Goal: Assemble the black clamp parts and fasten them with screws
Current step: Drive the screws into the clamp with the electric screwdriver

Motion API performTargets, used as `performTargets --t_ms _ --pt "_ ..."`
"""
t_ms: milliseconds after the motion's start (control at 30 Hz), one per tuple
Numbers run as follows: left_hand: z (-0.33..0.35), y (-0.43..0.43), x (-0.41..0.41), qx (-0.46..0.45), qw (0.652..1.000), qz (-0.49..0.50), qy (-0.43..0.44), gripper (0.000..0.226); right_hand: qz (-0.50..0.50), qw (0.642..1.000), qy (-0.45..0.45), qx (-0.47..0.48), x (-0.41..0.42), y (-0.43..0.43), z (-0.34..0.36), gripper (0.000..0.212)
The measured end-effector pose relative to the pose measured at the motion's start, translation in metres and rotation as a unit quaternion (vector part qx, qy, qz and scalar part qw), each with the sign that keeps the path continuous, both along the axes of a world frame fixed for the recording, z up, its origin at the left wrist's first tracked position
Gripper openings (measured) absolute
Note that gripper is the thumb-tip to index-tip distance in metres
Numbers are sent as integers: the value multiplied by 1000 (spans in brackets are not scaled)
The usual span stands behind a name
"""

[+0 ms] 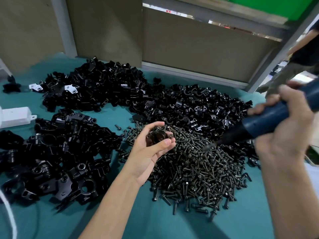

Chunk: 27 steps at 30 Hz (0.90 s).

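Note:
My left hand [149, 149] is palm up over the edge of the screw pile [198, 169], its fingers curled round a black clamp part [158, 136]. My right hand [284, 128] grips a dark blue electric screwdriver [269, 119] whose blurred bit tip [208, 147] points down-left at the screws, a short way right of the clamp part. Large black clamp bodies [57, 157] lie heaped at the left. Smaller black clamp pieces [198, 107] are piled behind the screws.
Another heap of black brackets [96, 87] lies at the back left on the green table mat [155, 221]. A white box [13, 116] sits at the left edge, a white cable [8, 213] below it. Another person [300, 61] stands at the far right.

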<state>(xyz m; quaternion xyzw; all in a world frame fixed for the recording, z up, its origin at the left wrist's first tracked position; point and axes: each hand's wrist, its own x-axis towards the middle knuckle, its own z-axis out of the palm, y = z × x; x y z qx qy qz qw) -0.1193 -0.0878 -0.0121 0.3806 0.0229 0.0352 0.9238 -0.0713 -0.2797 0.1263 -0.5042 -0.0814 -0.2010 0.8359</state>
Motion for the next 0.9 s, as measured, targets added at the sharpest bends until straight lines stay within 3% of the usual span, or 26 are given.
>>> performTargets --t_ms 233,633,900 --pt "1 -3 1 29 999 -28 -10 42 103 991 1 91 27 47 20 25" --pt "0 -4 -1 19 997 -67 -37 43 116 990 45 67 35 66 19 17" --pt "-2 -3 -1 84 994 -70 -26 41 134 986 67 66 38 67 15 16"
